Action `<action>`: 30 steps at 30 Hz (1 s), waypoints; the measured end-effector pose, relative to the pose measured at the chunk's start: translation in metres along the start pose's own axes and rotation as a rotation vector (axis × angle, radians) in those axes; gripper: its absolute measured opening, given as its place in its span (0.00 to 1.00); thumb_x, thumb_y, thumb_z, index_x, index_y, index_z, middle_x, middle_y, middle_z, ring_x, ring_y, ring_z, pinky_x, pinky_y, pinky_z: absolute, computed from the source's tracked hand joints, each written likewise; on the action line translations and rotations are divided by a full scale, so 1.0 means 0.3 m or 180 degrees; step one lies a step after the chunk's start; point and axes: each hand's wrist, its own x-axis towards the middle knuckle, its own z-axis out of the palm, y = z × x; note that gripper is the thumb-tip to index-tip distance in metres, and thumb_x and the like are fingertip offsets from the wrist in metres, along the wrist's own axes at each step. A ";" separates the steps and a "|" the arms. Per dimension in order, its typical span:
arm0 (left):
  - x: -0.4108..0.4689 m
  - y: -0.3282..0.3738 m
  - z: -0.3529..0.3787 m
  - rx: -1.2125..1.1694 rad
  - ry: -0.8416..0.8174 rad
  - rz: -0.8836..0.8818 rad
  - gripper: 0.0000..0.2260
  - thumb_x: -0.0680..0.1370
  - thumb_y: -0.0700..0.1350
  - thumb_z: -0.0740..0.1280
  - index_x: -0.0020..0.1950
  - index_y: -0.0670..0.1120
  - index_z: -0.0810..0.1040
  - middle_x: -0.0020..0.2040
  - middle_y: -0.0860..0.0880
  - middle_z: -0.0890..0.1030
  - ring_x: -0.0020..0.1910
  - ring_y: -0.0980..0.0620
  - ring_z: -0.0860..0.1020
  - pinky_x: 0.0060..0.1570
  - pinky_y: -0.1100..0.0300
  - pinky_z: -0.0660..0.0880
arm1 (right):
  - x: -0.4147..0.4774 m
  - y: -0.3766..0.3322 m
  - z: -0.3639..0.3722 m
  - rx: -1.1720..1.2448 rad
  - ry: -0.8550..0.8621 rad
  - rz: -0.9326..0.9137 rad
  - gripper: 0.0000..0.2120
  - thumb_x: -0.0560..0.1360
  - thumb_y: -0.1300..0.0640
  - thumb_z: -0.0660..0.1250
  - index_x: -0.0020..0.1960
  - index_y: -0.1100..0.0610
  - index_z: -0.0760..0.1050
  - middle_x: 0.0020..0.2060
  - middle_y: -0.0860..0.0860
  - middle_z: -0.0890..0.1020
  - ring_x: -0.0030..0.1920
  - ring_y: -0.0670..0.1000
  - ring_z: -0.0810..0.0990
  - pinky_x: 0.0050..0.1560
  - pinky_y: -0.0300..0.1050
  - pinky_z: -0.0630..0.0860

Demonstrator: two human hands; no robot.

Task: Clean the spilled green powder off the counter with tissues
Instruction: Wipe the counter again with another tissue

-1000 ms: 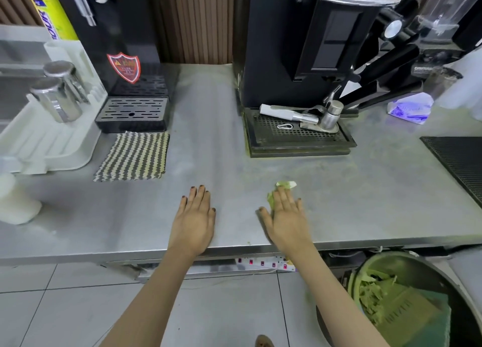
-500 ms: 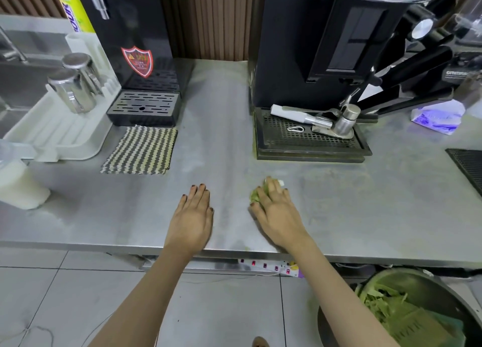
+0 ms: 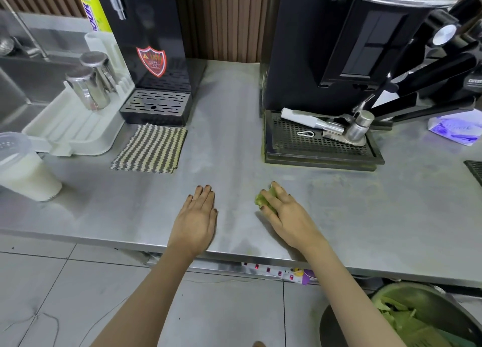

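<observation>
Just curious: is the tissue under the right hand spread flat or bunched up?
Bunched up: the tissue shows as a small green wad under the right hand.

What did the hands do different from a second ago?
The right hand turned a little leftward and bunched up the green tissue, which earlier poked out flat past its fingertips; now the hand grips it. The left hand stayed flat on the counter.
</observation>
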 end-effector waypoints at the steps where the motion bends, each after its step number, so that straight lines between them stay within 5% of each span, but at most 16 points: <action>1: 0.000 0.001 0.000 -0.0003 0.0015 -0.0002 0.36 0.72 0.55 0.34 0.73 0.42 0.60 0.75 0.47 0.58 0.75 0.50 0.52 0.71 0.60 0.44 | -0.007 0.009 -0.005 0.0025 -0.0069 -0.0099 0.29 0.76 0.36 0.46 0.70 0.50 0.64 0.75 0.53 0.54 0.73 0.55 0.58 0.71 0.47 0.56; 5: 0.000 0.003 -0.002 0.0015 0.0031 0.0002 0.36 0.72 0.55 0.34 0.73 0.42 0.60 0.75 0.47 0.58 0.75 0.50 0.52 0.71 0.60 0.43 | -0.016 0.036 -0.008 -0.0260 -0.0170 -0.0397 0.45 0.66 0.27 0.29 0.70 0.48 0.64 0.74 0.51 0.58 0.76 0.52 0.49 0.73 0.46 0.48; 11: 0.001 -0.005 0.006 0.0077 0.0034 0.0015 0.34 0.73 0.55 0.35 0.73 0.42 0.60 0.75 0.47 0.58 0.75 0.50 0.52 0.71 0.60 0.43 | 0.025 0.008 0.049 -0.0534 0.0291 0.0088 0.37 0.71 0.36 0.36 0.71 0.52 0.63 0.73 0.54 0.61 0.74 0.52 0.55 0.72 0.50 0.53; 16: 0.002 -0.006 0.009 0.0062 0.0052 0.0018 0.34 0.73 0.55 0.35 0.73 0.42 0.61 0.75 0.47 0.58 0.75 0.50 0.52 0.71 0.60 0.44 | 0.022 -0.097 0.090 -0.0541 0.0192 0.0158 0.44 0.70 0.31 0.32 0.73 0.60 0.58 0.73 0.58 0.60 0.75 0.56 0.53 0.73 0.53 0.50; 20: 0.002 -0.012 0.013 0.0075 0.0059 0.0032 0.32 0.74 0.54 0.37 0.72 0.41 0.61 0.75 0.47 0.59 0.75 0.49 0.53 0.71 0.60 0.44 | 0.009 -0.062 0.091 -0.0878 0.0403 -0.0006 0.38 0.74 0.34 0.38 0.65 0.57 0.71 0.65 0.54 0.74 0.69 0.53 0.67 0.71 0.51 0.57; 25: 0.004 -0.013 0.015 0.0105 0.0056 0.0048 0.33 0.74 0.54 0.36 0.73 0.42 0.61 0.75 0.47 0.58 0.75 0.50 0.52 0.71 0.60 0.44 | 0.155 0.017 0.028 -0.0649 0.0588 0.0957 0.44 0.69 0.36 0.33 0.72 0.63 0.58 0.71 0.60 0.63 0.73 0.57 0.56 0.73 0.54 0.48; 30: 0.004 -0.010 0.015 0.0135 0.0057 0.0057 0.33 0.74 0.54 0.36 0.73 0.41 0.60 0.75 0.47 0.57 0.75 0.50 0.52 0.71 0.59 0.45 | 0.021 -0.122 0.080 -0.0524 0.0121 -0.0353 0.42 0.70 0.33 0.33 0.73 0.57 0.57 0.73 0.54 0.61 0.75 0.52 0.53 0.72 0.47 0.40</action>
